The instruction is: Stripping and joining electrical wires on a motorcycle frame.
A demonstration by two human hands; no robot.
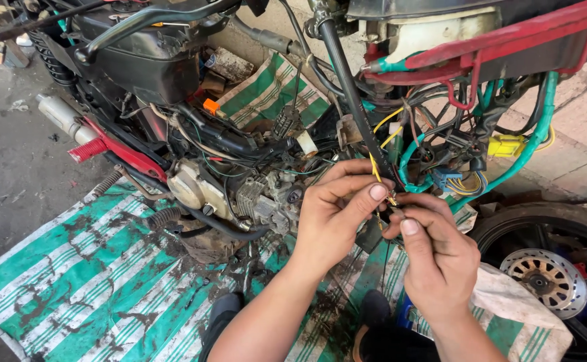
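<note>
Just right of the frame's centre, both hands meet over a thin yellow wire [376, 169] that drops out of the motorcycle's wiring. The left hand [330, 214] pinches the wire between thumb and forefinger, holding it taut and steady, while the right hand [438, 258] pinches its lower end from the other side, fingertips nearly touching the left's; a small metal tip seems to sit between them, though it is too small to make out. Holding it from both sides keeps the loose end still and up where the eyes can reach it.

Behind the hands, a black frame tube [350, 94] slants down from the top centre, and the wire runs along it. To the right, a green-wrapped wiring harness [534, 141] loops past a yellow connector [506, 145] and a blue connector [446, 177], hanging free of the red bodywork [508, 40] at upper right. The engine [240, 194] sits centre-left. A stained green and white striped sheet [92, 281] covers the floor at lower left, and a wheel with a brake disc [544, 278] lies at lower right.
</note>
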